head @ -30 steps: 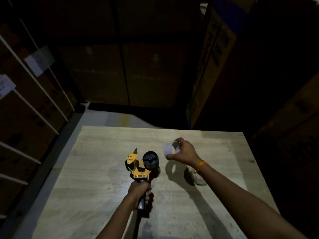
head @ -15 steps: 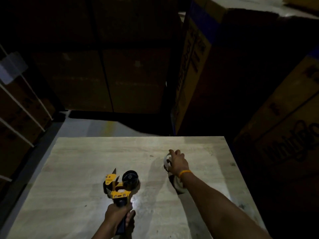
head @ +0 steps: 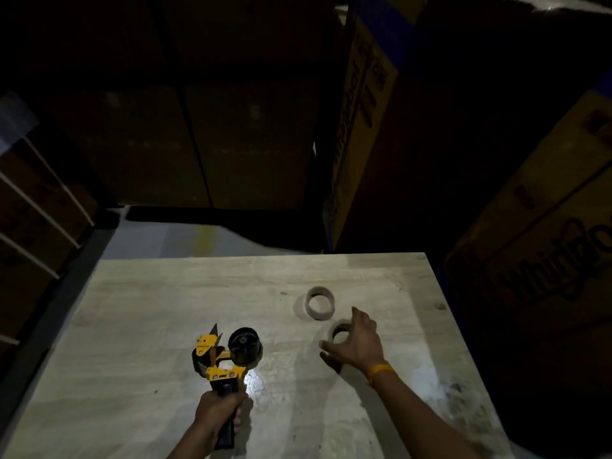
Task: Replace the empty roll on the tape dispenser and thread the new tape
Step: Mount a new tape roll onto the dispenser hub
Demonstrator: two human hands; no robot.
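My left hand (head: 217, 414) grips the black handle of the yellow tape dispenser (head: 225, 354), which stands on the wooden table (head: 149, 326); its black hub is bare. The empty cardboard core (head: 319, 303) lies on the table to the right of the dispenser. Just nearer lies the new tape roll (head: 339, 334), partly hidden under my right hand (head: 359, 342). That hand hovers over the roll with its fingers spread around it; whether they touch it I cannot tell.
Large cardboard boxes (head: 364, 111) stand close behind the table's far edge and along its right side (head: 546, 243). Shelving with more boxes (head: 29, 210) is at the left. A strip of grey floor (head: 172, 236) shows beyond the table.
My right hand set the empty core down on the table, let it go and drew back over the new roll. The camera view has swung right; the dispenser stays in my left hand.
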